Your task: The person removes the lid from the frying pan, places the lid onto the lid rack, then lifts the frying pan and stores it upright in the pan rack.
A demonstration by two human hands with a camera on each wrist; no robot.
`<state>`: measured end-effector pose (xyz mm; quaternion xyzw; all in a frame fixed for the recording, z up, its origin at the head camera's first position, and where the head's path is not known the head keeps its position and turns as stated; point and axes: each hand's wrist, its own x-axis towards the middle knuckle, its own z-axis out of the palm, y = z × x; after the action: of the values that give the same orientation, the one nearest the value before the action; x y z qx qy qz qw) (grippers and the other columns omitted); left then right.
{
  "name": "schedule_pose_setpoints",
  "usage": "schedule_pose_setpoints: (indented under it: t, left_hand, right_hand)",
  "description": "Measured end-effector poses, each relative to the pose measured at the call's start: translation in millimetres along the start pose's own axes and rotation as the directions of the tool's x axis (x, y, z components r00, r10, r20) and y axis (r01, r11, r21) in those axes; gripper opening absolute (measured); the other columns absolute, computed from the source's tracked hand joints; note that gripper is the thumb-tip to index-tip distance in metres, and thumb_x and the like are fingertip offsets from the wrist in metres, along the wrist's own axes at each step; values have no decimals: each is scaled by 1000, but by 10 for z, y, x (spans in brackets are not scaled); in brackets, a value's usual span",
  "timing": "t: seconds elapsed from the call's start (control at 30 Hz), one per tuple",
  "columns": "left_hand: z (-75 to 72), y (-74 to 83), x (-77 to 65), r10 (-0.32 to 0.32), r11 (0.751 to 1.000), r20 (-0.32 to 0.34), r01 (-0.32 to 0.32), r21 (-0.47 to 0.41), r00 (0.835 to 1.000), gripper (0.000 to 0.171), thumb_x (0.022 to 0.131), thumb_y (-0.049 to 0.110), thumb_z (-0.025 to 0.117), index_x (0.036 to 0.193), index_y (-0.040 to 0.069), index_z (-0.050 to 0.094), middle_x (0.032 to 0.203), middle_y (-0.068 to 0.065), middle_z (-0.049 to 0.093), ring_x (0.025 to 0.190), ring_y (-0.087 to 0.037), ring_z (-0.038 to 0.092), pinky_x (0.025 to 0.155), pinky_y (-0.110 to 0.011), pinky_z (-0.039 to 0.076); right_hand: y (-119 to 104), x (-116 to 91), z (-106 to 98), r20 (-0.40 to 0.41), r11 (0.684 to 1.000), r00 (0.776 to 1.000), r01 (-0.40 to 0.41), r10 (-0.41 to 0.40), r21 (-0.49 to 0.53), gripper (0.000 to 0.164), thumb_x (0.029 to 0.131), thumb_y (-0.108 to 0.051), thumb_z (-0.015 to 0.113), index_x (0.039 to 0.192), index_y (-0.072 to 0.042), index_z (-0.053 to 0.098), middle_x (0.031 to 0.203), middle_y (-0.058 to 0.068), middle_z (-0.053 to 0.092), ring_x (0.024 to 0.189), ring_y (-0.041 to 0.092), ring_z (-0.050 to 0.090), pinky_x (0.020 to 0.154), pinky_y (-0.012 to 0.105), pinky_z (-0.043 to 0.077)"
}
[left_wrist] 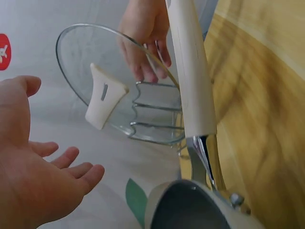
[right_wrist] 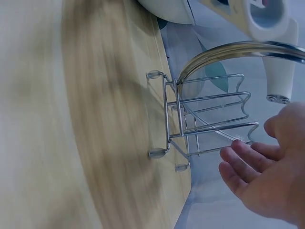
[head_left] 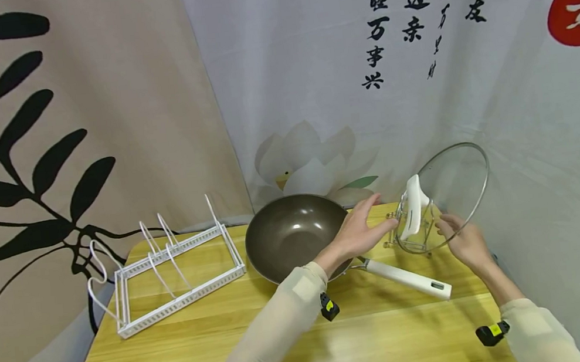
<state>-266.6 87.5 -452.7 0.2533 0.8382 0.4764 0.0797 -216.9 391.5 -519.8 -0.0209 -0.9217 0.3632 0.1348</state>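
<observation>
Glass lid (head_left: 452,187): stands tilted in small wire rack (right_wrist: 209,130), far R of table (head_left: 381,342); white handle (head_left: 415,206) faces L.
L hand (head_left: 356,232): spread wide, holding nothing — reaches over pan's R edge toward lid, not touching it.
R hand (head_left: 465,245): relaxed, fingers apart, no grip; just beside lid rim & rack — can't tell if it touches.
Pan (head_left: 296,236): dark inside, mid-table, its long handle (head_left: 408,277) jutting R, toward viewer.
Lid care: prob. being steadied; best to check rim sits firmly btwn wires, hands close in case it tips, L sleeve clear of pan.
</observation>
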Motion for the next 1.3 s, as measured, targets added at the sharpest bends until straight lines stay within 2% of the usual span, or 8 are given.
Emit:
schedule_pose_setpoints:
  t: [0.1, 0.23, 0.37, 0.5, 0.6, 0.87, 1.07, 1.3]
  left_hand:
    - [-53, -30, -57, 29, 999, 6, -30, 34, 1000, 84, 104, 66, 63, 177, 37, 34, 183, 3, 40, 169, -31, 41, 137, -60, 38]
    - [-117, -58, -139, 76, 993, 16, -77, 85, 997, 86, 105, 65, 61, 179, 35, 30, 187, 1, 33, 172, -32, 37, 139, -62, 34]
    - [-182, -90, -228, 122, 984, 24, -124, 125, 992, 86, 107, 63, 62, 180, 32, 29, 187, 0, 31, 173, -30, 35, 140, -60, 34]
    - [-245, -151, -321, 145, 976, 36, -149, 159, 989, 85, 108, 64, 61, 180, 34, 26, 187, 1, 29, 172, -27, 35, 138, -58, 38]
    - [-294, -197, -388, 155, 968, 45, -161, 190, 987, 86, 109, 64, 60, 181, 35, 23, 187, 2, 28, 172, -27, 37, 136, -59, 42]
    - [-431, -264, -547, 180, 942, 40, -184, 281, 983, 86, 109, 59, 62, 181, 28, 25, 185, -4, 32, 168, -31, 42, 134, -58, 45]
    - [-500, -325, -646, 212, 906, 28, -207, 369, 977, 88, 109, 59, 65, 181, 24, 26, 184, -7, 34, 172, -29, 36, 138, -58, 39]
    - [-551, -383, -763, 225, 868, 19, -210, 451, 974, 90, 109, 60, 66, 181, 25, 26, 185, -7, 34, 177, -33, 24, 143, -59, 30]
  right_hand:
    - [21, -72, -32, 22, 1000, 1000, 0, 0, -7, 55, 123, -30, 46, 155, 13, 55, 136, 41, 72, 126, 63, 70, 100, 70, 62]
    - [39, -149, -77, 72, 1000, 997, -6, 7, -13, 59, 124, -32, 42, 160, 13, 49, 148, 44, 63, 137, 70, 58, 109, 80, 52]
    - [18, -231, -110, 111, 1000, 994, -3, 4, -13, 61, 124, -33, 41, 163, 14, 44, 153, 44, 59, 141, 69, 56, 112, 79, 51]
    - [-12, -313, -138, 102, 999, 994, 30, -26, -39, 57, 123, -31, 43, 161, 11, 48, 154, 41, 60, 138, 64, 61, 112, 76, 54]
    - [-32, -371, -161, 89, 993, 995, 62, -53, -96, 53, 122, -28, 47, 158, 10, 52, 155, 40, 59, 136, 64, 62, 107, 78, 54]
    - [-106, -542, -238, 122, 977, 985, 144, -125, -157, 61, 121, -29, 52, 163, 13, 43, 163, 44, 49, 147, 69, 46, 111, 85, 42]
    - [-176, -640, -286, 122, 965, 975, 205, -186, -166, 61, 119, -26, 56, 163, 15, 43, 160, 47, 48, 144, 70, 47, 113, 84, 42]
    - [-290, -779, -315, 147, 952, 975, 197, -166, -233, 64, 120, -33, 55, 161, 14, 45, 160, 45, 49, 145, 69, 46, 113, 84, 39]
